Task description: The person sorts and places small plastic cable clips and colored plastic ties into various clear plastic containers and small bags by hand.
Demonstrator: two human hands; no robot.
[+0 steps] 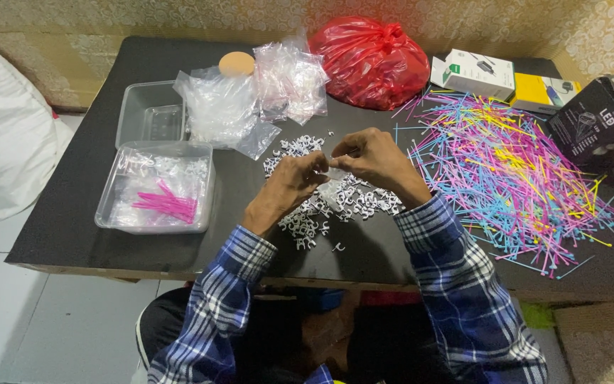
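Both hands meet above the pile of white clips (325,195): the left hand (289,183) and the right hand (371,158) pinch together a small clear bag (336,173), fingers closed on it; what is inside is too small to tell. Right of the pile, coloured cable ties (506,171) spread almost to the edge of the black table (72,213). Left of the pile stand a clear tray with pink ties (156,186) and an empty one (151,114), with bare table between. Behind the pile lie clear bags (250,99) and a red bag (371,60). A dark box (595,124) is cut off at the right edge.
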